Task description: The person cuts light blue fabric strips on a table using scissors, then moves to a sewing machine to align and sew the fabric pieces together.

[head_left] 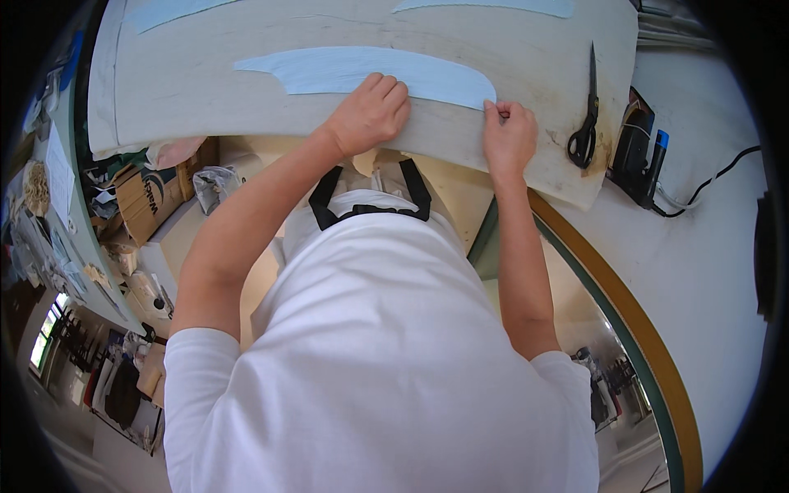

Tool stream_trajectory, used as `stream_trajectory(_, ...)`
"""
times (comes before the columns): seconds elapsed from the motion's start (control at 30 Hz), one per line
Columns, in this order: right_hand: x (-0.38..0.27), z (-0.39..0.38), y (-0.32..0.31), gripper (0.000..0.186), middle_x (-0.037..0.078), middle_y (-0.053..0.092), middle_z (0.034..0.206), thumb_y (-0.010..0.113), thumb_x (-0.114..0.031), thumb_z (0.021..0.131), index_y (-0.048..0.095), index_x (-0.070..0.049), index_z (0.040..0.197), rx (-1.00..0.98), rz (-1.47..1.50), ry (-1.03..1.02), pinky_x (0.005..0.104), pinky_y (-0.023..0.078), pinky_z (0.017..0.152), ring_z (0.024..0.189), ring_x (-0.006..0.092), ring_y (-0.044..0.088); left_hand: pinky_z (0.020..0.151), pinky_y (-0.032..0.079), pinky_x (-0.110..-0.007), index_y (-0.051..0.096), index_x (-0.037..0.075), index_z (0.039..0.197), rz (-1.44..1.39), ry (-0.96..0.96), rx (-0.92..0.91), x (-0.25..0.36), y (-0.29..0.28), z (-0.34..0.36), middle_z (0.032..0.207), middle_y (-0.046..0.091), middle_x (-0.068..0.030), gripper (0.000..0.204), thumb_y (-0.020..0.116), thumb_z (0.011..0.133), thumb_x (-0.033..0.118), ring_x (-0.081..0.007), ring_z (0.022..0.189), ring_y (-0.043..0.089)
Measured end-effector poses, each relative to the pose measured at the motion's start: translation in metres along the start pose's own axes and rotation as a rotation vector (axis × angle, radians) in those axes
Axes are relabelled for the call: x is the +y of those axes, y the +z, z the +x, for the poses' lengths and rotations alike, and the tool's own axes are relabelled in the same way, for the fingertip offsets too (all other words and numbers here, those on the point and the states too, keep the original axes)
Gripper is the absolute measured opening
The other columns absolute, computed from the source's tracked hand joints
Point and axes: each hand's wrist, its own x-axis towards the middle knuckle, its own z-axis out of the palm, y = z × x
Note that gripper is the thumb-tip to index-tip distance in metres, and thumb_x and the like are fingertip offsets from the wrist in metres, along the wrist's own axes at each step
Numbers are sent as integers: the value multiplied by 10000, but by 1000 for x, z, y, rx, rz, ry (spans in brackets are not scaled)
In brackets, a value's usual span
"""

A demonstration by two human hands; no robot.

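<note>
A long, curved piece of light-blue fabric lies flat on the cloth-covered table in front of me. My left hand is closed, its curled fingers on the near edge of this piece around the middle; the fingertips are partly hidden. At the right end, my right hand pinches the rounded corner between thumb and fingers. To the right of that hand, black scissors rest on the cloth, blades pointing away from me.
Two more light-blue fabric pieces lie at the far edge. A black iron with a cord stands right of the padded table cover. Below left are a cardboard box and a plastic bag.
</note>
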Motion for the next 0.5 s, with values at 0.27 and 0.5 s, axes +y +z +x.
stream_trajectory(0.27,4,-4,-5,272,67,713,795,667,-332,876,704,-71,944,-126,302,181,387,519,697,752,249,683,766,461,-364,597,-51,837,-21,4,3,-1,1,-2,900,549,-135,255,588,624,88,-268,813,523)
stream_trajectory(0.5,-6,-2,0,277,64,711,803,674,-345,862,699,-86,958,-114,118,193,392,514,694,767,255,680,762,460,-365,599,-59,851,-28,11,34,-1,4,-3,895,553,-138,270,583,624,86,-269,808,522)
